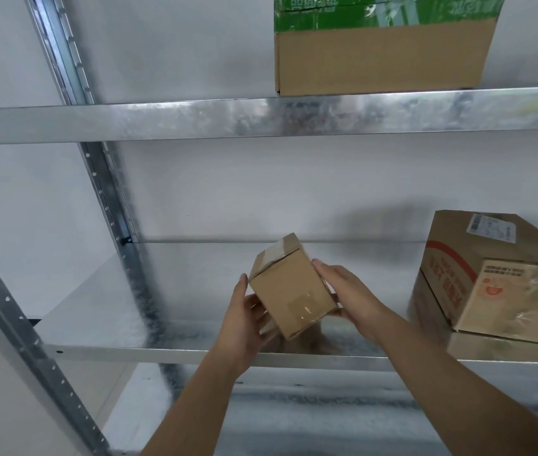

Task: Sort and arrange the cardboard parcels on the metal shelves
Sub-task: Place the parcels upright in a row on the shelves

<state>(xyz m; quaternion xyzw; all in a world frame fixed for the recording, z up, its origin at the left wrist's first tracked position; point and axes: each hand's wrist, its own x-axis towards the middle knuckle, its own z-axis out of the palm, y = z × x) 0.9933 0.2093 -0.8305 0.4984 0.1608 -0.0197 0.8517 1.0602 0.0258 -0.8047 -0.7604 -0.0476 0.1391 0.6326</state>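
A small plain cardboard parcel (289, 287), taped on top, is tilted just above the middle metal shelf (136, 311). My left hand (244, 317) cups its lower left side with the thumb along the left edge. My right hand (346, 294) holds its right side, fingers under the box and thumb on the upper right edge. The parcel's underside and my fingers beneath it are hidden.
A large printed parcel (478, 268) with a smaller box (521, 301) in front of it stands at the right on the same shelf. Above, a green-topped carton (382, 54) sits on the upper shelf (195, 120). Perforated uprights (106, 192) stand at the left.
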